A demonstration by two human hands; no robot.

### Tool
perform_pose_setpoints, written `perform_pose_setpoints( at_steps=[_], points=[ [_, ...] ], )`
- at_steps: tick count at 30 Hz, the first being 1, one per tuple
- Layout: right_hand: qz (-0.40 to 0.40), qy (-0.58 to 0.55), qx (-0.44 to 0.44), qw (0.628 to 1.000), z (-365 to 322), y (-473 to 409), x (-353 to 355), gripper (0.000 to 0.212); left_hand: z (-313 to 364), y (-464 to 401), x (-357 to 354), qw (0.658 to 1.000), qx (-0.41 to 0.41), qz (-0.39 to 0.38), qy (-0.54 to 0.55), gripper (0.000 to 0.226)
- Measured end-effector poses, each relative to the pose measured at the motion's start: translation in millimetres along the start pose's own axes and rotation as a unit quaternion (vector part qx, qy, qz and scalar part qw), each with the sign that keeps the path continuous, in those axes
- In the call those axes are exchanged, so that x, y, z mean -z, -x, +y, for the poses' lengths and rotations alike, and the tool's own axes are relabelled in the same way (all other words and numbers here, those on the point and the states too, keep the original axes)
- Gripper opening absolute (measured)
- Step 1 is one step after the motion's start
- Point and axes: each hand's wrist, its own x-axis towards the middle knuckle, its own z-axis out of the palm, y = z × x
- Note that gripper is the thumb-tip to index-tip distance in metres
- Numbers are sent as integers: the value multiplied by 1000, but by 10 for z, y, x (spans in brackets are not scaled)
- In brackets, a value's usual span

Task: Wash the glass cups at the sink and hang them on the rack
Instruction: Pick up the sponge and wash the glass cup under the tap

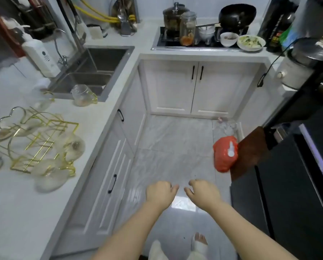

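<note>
Beside the sink [93, 72], a glass cup [82, 95] (rack [42, 139] nearer)

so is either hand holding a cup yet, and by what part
Neither. The left hand and right hand hang loosely curled over the floor, holding nothing. The glass cup stands untouched by the sink.

Far left of the fingers [172, 188] is a gold rack [42, 136], to their right a red-orange bag [224, 156], below them grey-veined floor tiles [172, 143].

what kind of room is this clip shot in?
A small home kitchen, most likely: a steel sink set in the white counter, a hob crowded with pots and bowls, white cabinets below.
</note>
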Motion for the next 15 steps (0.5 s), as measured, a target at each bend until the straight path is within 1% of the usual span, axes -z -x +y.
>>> perform_pose_setpoints(
  at_steps=[6,8,11,15],
  points=[
    [-14,12,41,999,476,-336,157,40,389,-290,-16,999,39,0,9,50],
    [-16,18,52,998,612,-444,173,40,487,-388,-38,999,51,10,4,50],
    [-30,21,61,997,742,-574,184,40,608,-487,-34,998,63,6,10,47],
    [-42,15,67,997,808,-724,222,40,666,-630,18,998,60,-10,-8,48]
  ],
)
